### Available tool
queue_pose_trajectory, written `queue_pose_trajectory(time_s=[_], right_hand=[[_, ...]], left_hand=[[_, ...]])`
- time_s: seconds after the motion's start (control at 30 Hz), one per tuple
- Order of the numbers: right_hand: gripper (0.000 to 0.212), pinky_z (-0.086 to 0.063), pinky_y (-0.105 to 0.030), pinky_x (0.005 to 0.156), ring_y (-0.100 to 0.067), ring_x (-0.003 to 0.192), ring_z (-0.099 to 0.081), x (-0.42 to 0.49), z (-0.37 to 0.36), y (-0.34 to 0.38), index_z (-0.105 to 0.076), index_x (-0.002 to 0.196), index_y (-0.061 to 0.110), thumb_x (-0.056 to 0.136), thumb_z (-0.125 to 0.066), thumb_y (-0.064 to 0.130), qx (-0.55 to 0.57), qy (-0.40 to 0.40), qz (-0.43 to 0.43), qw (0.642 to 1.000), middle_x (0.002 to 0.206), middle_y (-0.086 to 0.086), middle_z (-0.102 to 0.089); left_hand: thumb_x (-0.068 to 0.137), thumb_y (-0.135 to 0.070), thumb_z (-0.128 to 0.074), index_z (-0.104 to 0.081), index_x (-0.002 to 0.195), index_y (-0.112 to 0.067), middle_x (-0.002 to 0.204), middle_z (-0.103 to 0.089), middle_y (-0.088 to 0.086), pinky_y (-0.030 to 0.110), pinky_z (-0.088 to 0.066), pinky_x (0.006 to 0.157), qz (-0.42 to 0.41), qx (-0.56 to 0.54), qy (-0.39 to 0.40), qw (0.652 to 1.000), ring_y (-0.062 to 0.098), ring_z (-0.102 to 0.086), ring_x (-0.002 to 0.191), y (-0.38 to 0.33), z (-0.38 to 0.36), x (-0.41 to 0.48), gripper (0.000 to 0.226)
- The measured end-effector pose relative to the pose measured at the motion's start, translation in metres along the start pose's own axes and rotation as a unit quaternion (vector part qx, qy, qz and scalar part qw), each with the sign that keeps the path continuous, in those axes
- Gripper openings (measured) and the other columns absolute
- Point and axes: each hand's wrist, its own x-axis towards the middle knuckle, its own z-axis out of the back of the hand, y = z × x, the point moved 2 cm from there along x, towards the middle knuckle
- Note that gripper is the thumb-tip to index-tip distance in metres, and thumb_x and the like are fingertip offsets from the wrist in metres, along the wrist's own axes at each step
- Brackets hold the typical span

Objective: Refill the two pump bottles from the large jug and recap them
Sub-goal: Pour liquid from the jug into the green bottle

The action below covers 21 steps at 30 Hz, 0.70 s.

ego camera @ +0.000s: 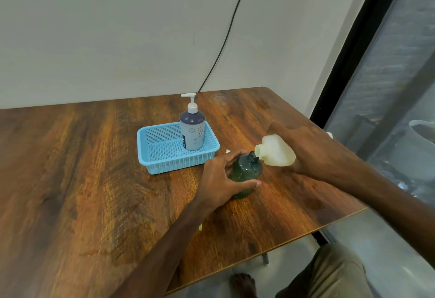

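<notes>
A dark green bottle (246,170) stands uncapped on the wooden table (94,180), and my left hand (221,180) grips its body. My right hand (306,149) holds the large whitish jug (274,150), tipped over with its spout at the green bottle's open neck. A second bottle (192,130), blue-grey with a white pump on top, stands upright in the blue basket (164,156).
A small white piece (227,151) lies on the table between basket and green bottle. A black cable (226,38) runs down the wall behind. The table's right edge is close to my right arm; a window frame (348,62) stands beyond it.
</notes>
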Motion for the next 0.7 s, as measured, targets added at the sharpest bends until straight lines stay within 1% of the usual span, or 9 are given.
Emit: queue_pose_trajectory(time_s=[0.13,0.2,0.27,0.4,0.5,0.6,0.7], right_hand=[[0.071,-0.053,-0.049,0.091,-0.025,0.112,-0.06,0.0002,-0.0001,0.0004,-0.047,0.132,0.029,0.073,-0.086,0.032,0.008,0.004,-0.003,1.0,0.124,0.0,-0.064],[0.069,-0.053,-0.05,0.088,-0.027,0.11,-0.061,0.0001,0.0003,0.0006,-0.048,0.131,0.027,0.073,-0.086,0.028,0.008,0.001,0.001,1.0,0.121,-0.001,-0.064],[0.069,-0.053,-0.05,0.087,-0.026,0.109,-0.061,0.0003,0.0009,0.0014,-0.047,0.13,0.027,0.073,-0.086,0.028,0.004,-0.002,0.004,1.0,0.12,-0.001,-0.065],[0.07,-0.053,-0.048,0.089,-0.025,0.11,-0.061,-0.0001,0.0015,0.0021,-0.048,0.131,0.028,0.073,-0.086,0.031,0.004,-0.005,0.007,1.0,0.121,0.0,-0.065],[0.07,-0.053,-0.048,0.088,-0.025,0.109,-0.061,-0.0007,0.0027,0.003,-0.047,0.131,0.028,0.073,-0.086,0.032,-0.001,-0.007,0.006,1.0,0.121,0.0,-0.065],[0.069,-0.054,-0.048,0.086,-0.025,0.107,-0.062,-0.0013,0.0035,0.0038,-0.047,0.13,0.028,0.073,-0.086,0.032,-0.005,-0.009,0.012,1.0,0.118,0.0,-0.065],[0.069,-0.053,-0.048,0.086,-0.025,0.107,-0.062,-0.0016,0.0041,0.005,-0.048,0.13,0.027,0.073,-0.086,0.03,-0.003,-0.007,0.013,1.0,0.119,0.0,-0.065]], left_hand=[[0.067,-0.034,-0.097,-0.061,0.135,-0.03,0.125,-0.068,-0.02,0.018,-0.054,0.1,-0.002,-0.005,-0.001,1.0,-0.007,-0.063,0.119,0.0004,0.0004,0.0008,0.077],[0.067,-0.034,-0.097,-0.062,0.137,-0.026,0.128,-0.069,-0.016,0.02,-0.054,0.101,-0.004,-0.006,-0.002,1.0,-0.005,-0.064,0.121,0.0015,0.0,0.001,0.078],[0.067,-0.034,-0.097,-0.061,0.138,-0.026,0.127,-0.069,-0.017,0.021,-0.054,0.101,-0.004,-0.007,-0.002,1.0,-0.004,-0.064,0.121,0.0013,-0.0004,0.0007,0.079],[0.067,-0.035,-0.097,-0.058,0.135,-0.033,0.121,-0.067,-0.024,0.017,-0.053,0.1,-0.003,-0.002,-0.001,1.0,-0.009,-0.063,0.119,0.0008,-0.0005,0.0007,0.078],[0.067,-0.036,-0.097,-0.059,0.139,-0.028,0.124,-0.066,-0.023,0.017,-0.053,0.1,-0.003,0.006,-0.005,1.0,-0.009,-0.062,0.119,0.0003,0.0001,0.0008,0.082],[0.067,-0.034,-0.097,-0.059,0.136,-0.03,0.12,-0.066,-0.024,0.015,-0.053,0.099,-0.003,0.003,-0.005,1.0,-0.011,-0.062,0.117,0.0004,-0.0004,0.0006,0.08],[0.066,-0.036,-0.098,-0.062,0.14,-0.021,0.127,-0.069,-0.017,0.018,-0.053,0.101,-0.002,0.001,-0.008,1.0,-0.008,-0.063,0.119,0.0017,-0.0004,0.0013,0.083]])
